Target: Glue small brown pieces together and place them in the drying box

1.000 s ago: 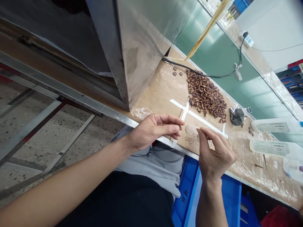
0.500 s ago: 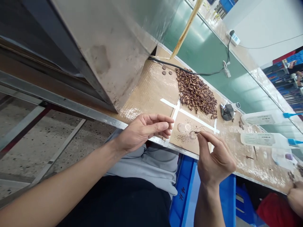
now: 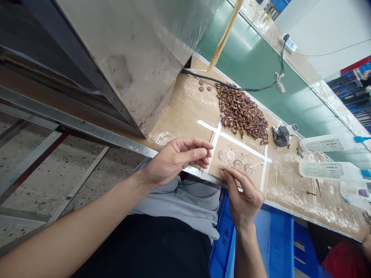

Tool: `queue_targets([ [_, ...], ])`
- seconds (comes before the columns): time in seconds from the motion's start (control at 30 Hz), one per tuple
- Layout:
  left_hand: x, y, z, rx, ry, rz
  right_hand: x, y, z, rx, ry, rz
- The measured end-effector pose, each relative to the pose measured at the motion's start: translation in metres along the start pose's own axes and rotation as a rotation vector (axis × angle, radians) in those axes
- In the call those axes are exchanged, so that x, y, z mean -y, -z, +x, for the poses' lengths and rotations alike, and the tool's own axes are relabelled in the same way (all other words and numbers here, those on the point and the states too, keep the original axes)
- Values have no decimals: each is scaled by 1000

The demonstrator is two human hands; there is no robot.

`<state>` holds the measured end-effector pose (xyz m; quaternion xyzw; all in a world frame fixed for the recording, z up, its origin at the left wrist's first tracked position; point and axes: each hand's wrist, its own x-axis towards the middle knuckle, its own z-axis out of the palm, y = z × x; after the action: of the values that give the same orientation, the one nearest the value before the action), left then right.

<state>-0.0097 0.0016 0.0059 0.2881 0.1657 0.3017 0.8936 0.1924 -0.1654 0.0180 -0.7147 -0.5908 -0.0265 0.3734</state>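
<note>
Hands at the near edge of a cardboard-covered worktop [image 3: 185,112] on a factory line.
R hand [image 3: 245,193]: thumb & forefinger pinched together, tips in the dark specks [image 3: 222,168] at the near-left corner of the white-taped patch [image 3: 242,146], w/ clear discs [image 3: 223,155] just beyond. L hand [image 3: 179,156]: fingers pressed together, contents can't be told. Brown parts heap [image 3: 242,112] further back, green belt [image 3: 255,65] behind, metal housing [image 3: 139,58] left, blue bin [image 3: 278,239] under the edge, speckled floor [image 3: 43,181].
</note>
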Motion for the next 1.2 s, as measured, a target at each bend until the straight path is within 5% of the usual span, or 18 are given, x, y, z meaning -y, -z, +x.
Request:
queue_targets([
  [0.67,-3,-4,-3,-47,61,-23,-4,-2,-9,-112,56,37],
  [1.2,4,-12,2,-42,109,-49,42,10,34,-272,-53,277],
])
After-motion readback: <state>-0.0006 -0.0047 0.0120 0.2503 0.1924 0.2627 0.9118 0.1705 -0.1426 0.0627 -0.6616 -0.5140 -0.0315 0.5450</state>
